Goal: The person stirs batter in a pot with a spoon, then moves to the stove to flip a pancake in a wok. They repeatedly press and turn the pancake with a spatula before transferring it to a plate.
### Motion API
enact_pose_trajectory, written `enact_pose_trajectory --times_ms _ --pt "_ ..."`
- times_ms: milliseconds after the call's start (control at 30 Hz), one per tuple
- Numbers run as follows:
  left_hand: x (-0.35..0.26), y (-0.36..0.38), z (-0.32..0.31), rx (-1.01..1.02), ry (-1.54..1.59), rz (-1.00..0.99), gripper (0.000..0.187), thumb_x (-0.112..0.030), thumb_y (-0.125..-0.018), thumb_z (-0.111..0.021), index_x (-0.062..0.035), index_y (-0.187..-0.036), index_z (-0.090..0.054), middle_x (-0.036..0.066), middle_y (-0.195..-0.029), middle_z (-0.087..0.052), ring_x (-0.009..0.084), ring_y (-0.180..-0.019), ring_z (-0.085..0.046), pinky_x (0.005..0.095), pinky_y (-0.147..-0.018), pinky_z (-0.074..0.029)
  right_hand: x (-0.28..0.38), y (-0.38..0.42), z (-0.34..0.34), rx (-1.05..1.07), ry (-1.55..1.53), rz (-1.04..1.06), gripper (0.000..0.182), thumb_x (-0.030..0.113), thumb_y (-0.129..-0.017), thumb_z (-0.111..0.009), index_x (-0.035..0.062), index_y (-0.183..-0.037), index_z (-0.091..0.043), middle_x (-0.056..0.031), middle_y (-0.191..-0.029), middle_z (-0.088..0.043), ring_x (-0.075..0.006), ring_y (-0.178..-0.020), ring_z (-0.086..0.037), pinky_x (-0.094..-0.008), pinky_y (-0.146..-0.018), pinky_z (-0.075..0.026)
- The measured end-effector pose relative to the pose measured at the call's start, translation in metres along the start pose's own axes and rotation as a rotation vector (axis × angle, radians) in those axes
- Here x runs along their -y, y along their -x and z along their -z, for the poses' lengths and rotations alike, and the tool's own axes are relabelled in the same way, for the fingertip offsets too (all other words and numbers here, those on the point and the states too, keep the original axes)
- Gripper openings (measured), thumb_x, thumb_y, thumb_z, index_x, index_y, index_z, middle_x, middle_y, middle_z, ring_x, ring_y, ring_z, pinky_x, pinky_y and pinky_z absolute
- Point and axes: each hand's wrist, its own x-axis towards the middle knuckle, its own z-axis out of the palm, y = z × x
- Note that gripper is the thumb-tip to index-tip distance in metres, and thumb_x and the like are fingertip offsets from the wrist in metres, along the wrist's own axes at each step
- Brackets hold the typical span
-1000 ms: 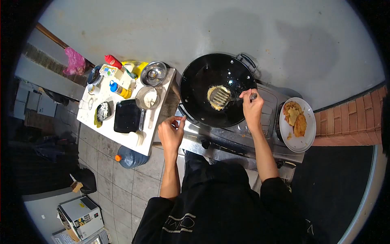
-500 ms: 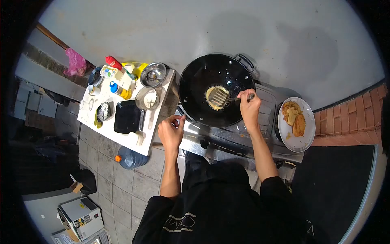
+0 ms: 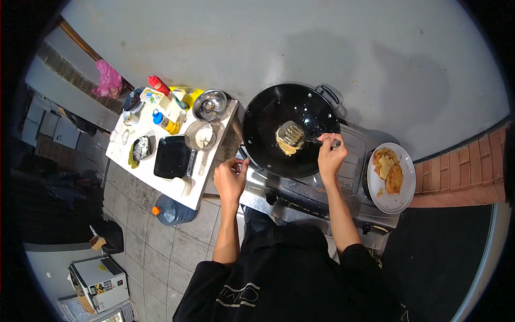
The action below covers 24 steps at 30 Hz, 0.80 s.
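A slotted metal turner (image 3: 292, 133) is held by its handle in my right hand (image 3: 332, 156), fingers wrapped round it. Its blade lies over the upper part of a pale yellow, battered-looking piece of food (image 3: 287, 145). That piece sits in the bottom of a large black wok (image 3: 268, 115) with shiny oil spots on its far wall. At the near-left rim, my left hand (image 3: 229, 178) is closed with thumb and fingertips at the wok's side handle (image 3: 251, 159). The wok stands on a metal stove (image 3: 292, 194).
Right of the stove is a white plate (image 3: 382, 201) with browned fried pieces (image 3: 394, 178). On the left, a white table (image 3: 140, 167) bears a black tray (image 3: 171, 156), a saucepan (image 3: 200, 135), a steel bowl (image 3: 210, 104) and bottles. A water jug (image 3: 176, 211) lies below.
The turner's blade has shifted toward the far side of the food, exposing more of its near edge. The whole view has moved slightly; my left hand stays by the wok handle.
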Motion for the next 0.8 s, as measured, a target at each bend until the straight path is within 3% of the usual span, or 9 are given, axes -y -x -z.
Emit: enact_pose_trajectory --times_ms 267,567,667,733,800 --pt "0.000 0.000 0.000 -0.002 0.002 -0.008 0.027 -0.028 -0.079 -0.075 -0.0018 -0.077 -0.071 0.010 -0.057 -0.057 0.0287 -0.054 -0.060 0.0381 -0.054 -0.044 -0.002 0.008 -0.004 0.044 0.071 -0.053 0.017 0.004 -0.091 -0.054 -0.0034 -0.075 -0.055 -0.0137 -0.068 -0.066 -0.0245 -0.065 -0.067 -0.0336 -0.063 -0.051" --pt "-0.002 -0.001 0.003 0.024 -0.001 0.002 0.027 -0.027 -0.079 -0.076 -0.0009 -0.077 -0.071 0.011 -0.056 -0.056 0.0277 -0.052 -0.058 0.0376 -0.053 -0.043 -0.007 0.004 -0.002 0.081 0.067 -0.047 0.021 0.005 -0.092 -0.053 -0.0042 -0.074 -0.055 -0.0138 -0.066 -0.066 -0.0227 -0.064 -0.067 -0.0338 -0.061 -0.050" --pt "0.000 -0.003 0.003 0.035 -0.001 -0.006 0.027 -0.028 -0.078 -0.077 -0.0015 -0.078 -0.071 0.010 -0.057 -0.057 0.0278 -0.053 -0.059 0.0378 -0.054 -0.044 -0.008 0.001 -0.001 0.052 0.031 0.038 0.024 0.009 -0.095 -0.053 -0.0029 -0.074 -0.057 -0.0098 -0.063 -0.064 -0.0174 -0.055 -0.062 -0.0314 -0.053 -0.048" --pt "0.004 -0.003 0.002 0.026 -0.006 -0.036 0.026 -0.028 -0.078 -0.077 -0.0021 -0.078 -0.072 0.010 -0.057 -0.058 0.0280 -0.053 -0.060 0.0379 -0.054 -0.045 0.004 0.000 0.007 0.169 -0.101 -0.357 0.028 0.014 -0.097 -0.055 -0.0020 -0.075 -0.059 -0.0057 -0.061 -0.061 -0.0105 -0.045 -0.053 -0.0269 -0.043 -0.043" --pt "0.002 -0.005 0.005 0.057 -0.014 -0.038 0.026 -0.029 -0.078 -0.077 -0.0036 -0.078 -0.072 0.010 -0.059 -0.060 0.0286 -0.055 -0.062 0.0385 -0.055 -0.047 0.008 0.001 0.006 0.112 -0.162 -0.307 0.029 0.016 -0.098 -0.055 -0.0021 -0.076 -0.059 -0.0048 -0.062 -0.060 -0.0082 -0.042 -0.050 -0.0250 -0.039 -0.041"
